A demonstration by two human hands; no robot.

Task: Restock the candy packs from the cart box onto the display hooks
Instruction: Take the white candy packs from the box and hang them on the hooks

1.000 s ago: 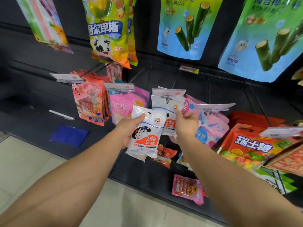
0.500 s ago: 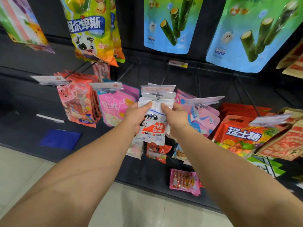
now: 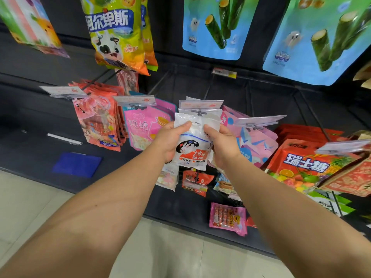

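Dark slatted display wall point(image 3: 200, 81) fills the view, wire hooks jutting from it. Top row: two large blue pouches printed with green rolls point(image 3: 214, 27), the second at far right, and a yellow-green pouch with a cartoon cow point(image 3: 116, 35) to their left. Pale tiled floor point(image 3: 170, 253) below the dark base shelf point(image 3: 170, 207).

Middle row, left to right: a stack of red-orange translucent packs point(image 3: 98, 121), pink packs with white lettering point(image 3: 144, 127), pink packs with blue bird prints point(image 3: 255, 143), red packs with white Chinese lettering and fruit pictures point(image 3: 301, 165). Each hook carries a clear price-tag holder at its tip.

Centre: a white plastic candy pack with a red-and-black rabbit logo point(image 3: 192, 143), held upright just below the clear tag holder of the middle hook point(image 3: 200, 104), its top edge touching the white packs already hanging there. Left hand point(image 3: 170, 141) grips the pack's left edge, thumb on the front near the top. Right hand point(image 3: 222, 143) grips the right edge the same way, thumb on the front. Whether the pack's hole is on the hook, cannot tell.

A small pink pack with red sweets point(image 3: 227, 218) hangs low at the shelf edge. A blue flat rectangle point(image 3: 77, 164) and a white pen-like stick point(image 3: 64, 138) lie at left.
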